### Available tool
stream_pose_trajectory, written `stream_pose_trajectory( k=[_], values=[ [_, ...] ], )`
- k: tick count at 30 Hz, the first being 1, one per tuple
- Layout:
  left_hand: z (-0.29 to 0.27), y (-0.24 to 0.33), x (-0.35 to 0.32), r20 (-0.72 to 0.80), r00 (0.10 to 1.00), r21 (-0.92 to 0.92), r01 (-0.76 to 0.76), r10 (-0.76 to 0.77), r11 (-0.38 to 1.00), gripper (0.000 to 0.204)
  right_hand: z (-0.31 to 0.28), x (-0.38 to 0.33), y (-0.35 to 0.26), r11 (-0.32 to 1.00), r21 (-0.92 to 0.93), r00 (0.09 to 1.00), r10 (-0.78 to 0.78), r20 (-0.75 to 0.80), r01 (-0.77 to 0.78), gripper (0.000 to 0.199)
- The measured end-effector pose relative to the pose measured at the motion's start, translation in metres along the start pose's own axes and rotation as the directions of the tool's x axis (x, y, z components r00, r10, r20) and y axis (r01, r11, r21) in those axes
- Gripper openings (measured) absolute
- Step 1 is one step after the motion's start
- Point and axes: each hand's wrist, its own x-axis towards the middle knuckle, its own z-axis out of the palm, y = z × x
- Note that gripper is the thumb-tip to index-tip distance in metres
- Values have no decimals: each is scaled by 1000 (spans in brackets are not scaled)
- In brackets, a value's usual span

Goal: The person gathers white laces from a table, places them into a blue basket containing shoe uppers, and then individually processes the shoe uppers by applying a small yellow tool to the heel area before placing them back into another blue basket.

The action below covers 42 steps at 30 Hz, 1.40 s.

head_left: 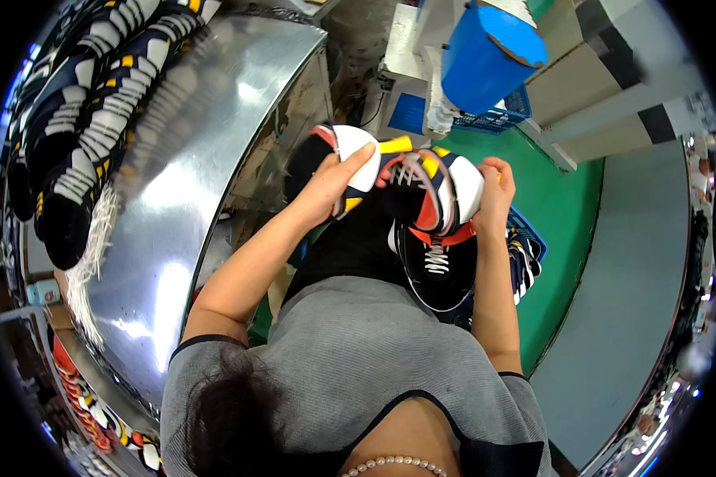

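Note:
My left hand [332, 184] is closed on a shoe upper [359, 161] with a white panel, its thumb lying on the white. Yellow and red parts show at that upper's edges. To the right of it, my right hand [494, 192] grips the white end of some laced shoe uppers [466, 189], dark with yellow, red and white pieces. They seem to be nested together, and how many there are I cannot tell. Below them, over my lap, is a black shoe [436, 274] with white laces and a white edge. Both hands' fingertips are partly hidden behind the uppers.
On the left stands a shiny metal bench [163, 207], with long rows of stacked shoe uppers [107, 119] and a bundle of white laces [91, 270]. A blue bucket [485, 67] is ahead. More shoe parts sit in a blue basket [538, 240] beside my right arm. A grey panel [628, 302] is farther right.

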Motion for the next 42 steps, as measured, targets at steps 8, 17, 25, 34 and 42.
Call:
stream_pose_trajectory(
  k=[8,17,25,34,42],
  values=[
    [28,4,58,125,978,714,-204,165,670,38,47,-6,-16,971,-150,911,-113,396,186,31],
    [36,-25,117,69,993,420,54,-91,906,42,26,49,19,996,-32,962,91,257,-86,15],
    [44,-36,157,-75,996,242,-37,57,970,36,27,98,39,979,25,932,184,312,-202,11],
    [32,31,154,-246,969,-237,-44,-17,970,26,-17,105,25,924,166,939,331,98,-343,26],
    [68,-61,49,52,984,677,-162,173,717,46,-8,49,46,913,262,948,318,19,-312,26]
  ],
)
